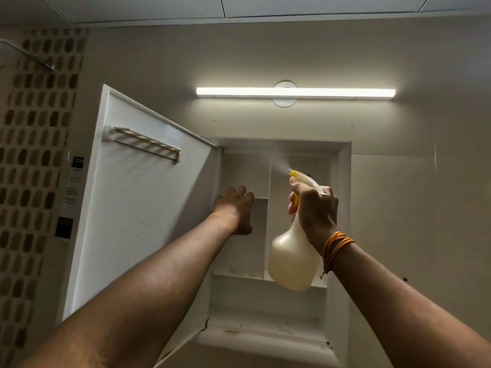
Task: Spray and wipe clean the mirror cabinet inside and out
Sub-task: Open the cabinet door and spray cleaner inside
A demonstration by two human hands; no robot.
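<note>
The white mirror cabinet [345, 208] is set in the wall, its door [138, 208] swung open to the left. Droplets speckle the door's inner face. Inside are empty white shelves split by an upright divider [267, 221]. My right hand [316, 211] grips a translucent spray bottle [292, 261] with a yellow nozzle, aimed up and left; a fine mist leaves the nozzle toward the cabinet's upper part. My left hand [235, 208] reaches into the left compartment, fingers resting over the edge of a small shelf. No cloth is in view.
A toothbrush rack [143, 143] is mounted on the door's inner face. A lit tube lamp [295, 92] hangs on the wall above the cabinet. Patterned tiles [34, 155] and a shower arm [26, 55] are at the left.
</note>
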